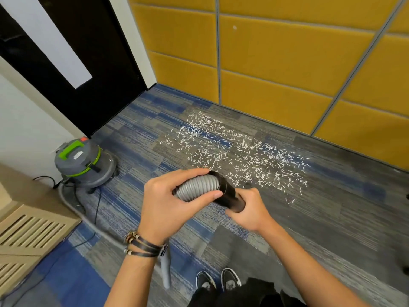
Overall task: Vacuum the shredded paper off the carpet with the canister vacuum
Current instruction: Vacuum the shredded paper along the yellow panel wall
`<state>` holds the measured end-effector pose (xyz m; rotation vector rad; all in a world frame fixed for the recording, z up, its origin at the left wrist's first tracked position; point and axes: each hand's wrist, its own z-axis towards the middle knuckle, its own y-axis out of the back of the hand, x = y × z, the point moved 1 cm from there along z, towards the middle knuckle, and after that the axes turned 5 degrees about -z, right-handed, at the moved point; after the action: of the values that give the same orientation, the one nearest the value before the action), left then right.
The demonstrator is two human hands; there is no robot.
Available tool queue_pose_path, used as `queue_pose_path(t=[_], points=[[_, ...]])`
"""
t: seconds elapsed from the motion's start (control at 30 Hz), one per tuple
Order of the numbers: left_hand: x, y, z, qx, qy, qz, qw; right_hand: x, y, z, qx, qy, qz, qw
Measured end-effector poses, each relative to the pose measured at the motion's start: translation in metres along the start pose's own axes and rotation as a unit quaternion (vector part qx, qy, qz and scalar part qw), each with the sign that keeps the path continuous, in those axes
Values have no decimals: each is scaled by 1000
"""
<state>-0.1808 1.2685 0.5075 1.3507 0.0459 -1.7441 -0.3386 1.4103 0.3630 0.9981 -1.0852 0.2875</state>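
Note:
White shredded paper (239, 156) lies scattered over the blue and grey carpet (332, 207) in front of the yellow wall. A grey canister vacuum (85, 162) with a green handle stands at the left by the door. My left hand (168, 202) grips the ribbed grey hose (199, 187) near its end. My right hand (247, 209) holds the black nozzle tube (230, 193) joined to that hose. The tube's far end is hidden behind my right hand. The hose runs back along the carpet to the vacuum.
Yellow padded wall panels (287, 63) stand behind the paper. A black door (88, 74) is at the left. A beige vented cabinet (24, 231) sits at the lower left. A black power cord (97, 209) trails over the carpet. My shoes (218, 282) are at the bottom.

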Motion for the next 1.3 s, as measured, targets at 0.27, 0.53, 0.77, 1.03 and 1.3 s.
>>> queue_pose_path(t=[0.27, 0.53, 0.77, 1.03, 1.3], points=[[28, 1, -2, 20, 26, -37, 999, -3, -8, 0, 27, -2, -16, 1000], [46, 9, 5, -14, 55, -27, 998, 0, -13, 25, 32, -12, -47, 998], [59, -3, 5, 42, 72, -64, 994, -17, -15, 10, 40, -47, -46, 997], [70, 9, 12, 2, 76, -45, 996, -8, -20, 35, 44, -49, -82, 994], [86, 20, 10, 27, 108, -57, 992, -3, -35, 33, 59, -59, -88, 993]])
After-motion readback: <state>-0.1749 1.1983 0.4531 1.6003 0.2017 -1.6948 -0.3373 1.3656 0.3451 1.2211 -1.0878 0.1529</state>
